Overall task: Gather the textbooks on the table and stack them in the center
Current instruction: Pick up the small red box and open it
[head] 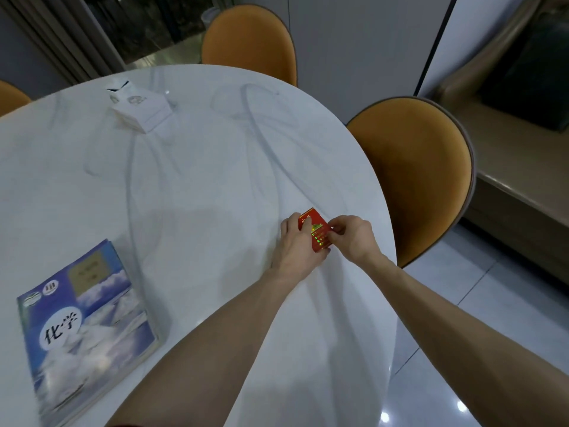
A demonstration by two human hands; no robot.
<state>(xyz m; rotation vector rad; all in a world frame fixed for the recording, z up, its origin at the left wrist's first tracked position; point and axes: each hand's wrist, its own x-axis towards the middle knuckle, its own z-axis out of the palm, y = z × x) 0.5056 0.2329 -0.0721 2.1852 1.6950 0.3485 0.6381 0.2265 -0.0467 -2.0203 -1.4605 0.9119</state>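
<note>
A stack of textbooks [89, 328] with a blue cloud cover on top lies at the near left of the round white table [200, 167]. Close to the table's right edge, both hands hold a small red box [315, 231] with gold print. My left hand [294, 241] grips its left side from below, with fingers wrapped behind it. My right hand [351, 237] pinches its right edge. The box is tilted and I cannot tell whether it is lifted off the tabletop or touching it.
A white tissue box [140, 107] stands at the far left of the table. Orange chairs stand behind the table [249, 44], at its right [412, 177] and at the far left [10, 98]. A bench [517, 167] runs along the right wall.
</note>
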